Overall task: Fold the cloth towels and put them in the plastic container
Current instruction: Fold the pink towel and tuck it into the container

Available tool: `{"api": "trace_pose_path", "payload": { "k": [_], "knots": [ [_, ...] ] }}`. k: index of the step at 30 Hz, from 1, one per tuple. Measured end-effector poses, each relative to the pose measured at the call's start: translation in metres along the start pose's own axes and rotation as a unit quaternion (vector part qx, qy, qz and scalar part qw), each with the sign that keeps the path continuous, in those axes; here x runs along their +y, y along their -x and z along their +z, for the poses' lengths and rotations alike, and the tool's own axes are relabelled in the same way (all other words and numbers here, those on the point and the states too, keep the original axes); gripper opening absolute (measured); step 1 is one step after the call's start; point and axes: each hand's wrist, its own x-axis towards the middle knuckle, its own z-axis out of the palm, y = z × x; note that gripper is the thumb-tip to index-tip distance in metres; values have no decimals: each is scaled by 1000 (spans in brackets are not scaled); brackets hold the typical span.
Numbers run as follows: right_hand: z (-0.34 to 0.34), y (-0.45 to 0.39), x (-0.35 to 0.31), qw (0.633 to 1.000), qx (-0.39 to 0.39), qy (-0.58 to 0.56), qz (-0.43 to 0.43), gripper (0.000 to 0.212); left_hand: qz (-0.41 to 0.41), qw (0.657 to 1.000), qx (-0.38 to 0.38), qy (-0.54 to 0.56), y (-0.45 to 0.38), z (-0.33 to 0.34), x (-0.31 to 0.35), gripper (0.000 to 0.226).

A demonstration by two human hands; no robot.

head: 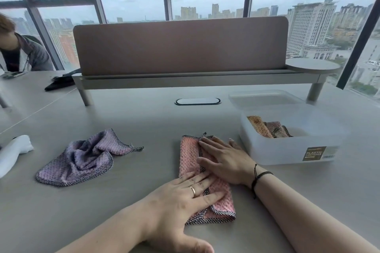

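Observation:
A pink towel (188, 154) with a checked border lies folded into a long strip on the grey table. My left hand (181, 197) presses flat on its near end, fingers straight. My right hand (222, 159) lies flat across its far half. A crumpled purple towel (82, 158) sits unfolded to the left. The translucent plastic container (287, 150) stands right of the pink towel, with an orange folded towel (259, 126) and a pinkish folded towel (276, 129) inside.
The container's lid (265, 98) lies behind it. A white object (14, 150) rests at the left edge. A desk divider with a shelf (181, 47) runs across the back. Another person (18, 51) sits at far left beside a black item (59, 83).

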Motion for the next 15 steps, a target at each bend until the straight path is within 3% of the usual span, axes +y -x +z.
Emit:
{"api": "trace_pose_path", "payload": {
  "k": [8,10,12,15],
  "knots": [
    [2,-1,0,999,5,27,32,69,18,999,-25,-11,1,0,0,92],
    [3,0,-2,999,3,28,33,67,24,999,-17,29,2,-1,-1,91],
    [2,1,-2,999,1,29,30,66,13,985,46,164,1,-4,-5,88],
    [2,2,0,999,0,34,23,66,-68,928,212,300,-11,-6,-26,79]
  ]
}}
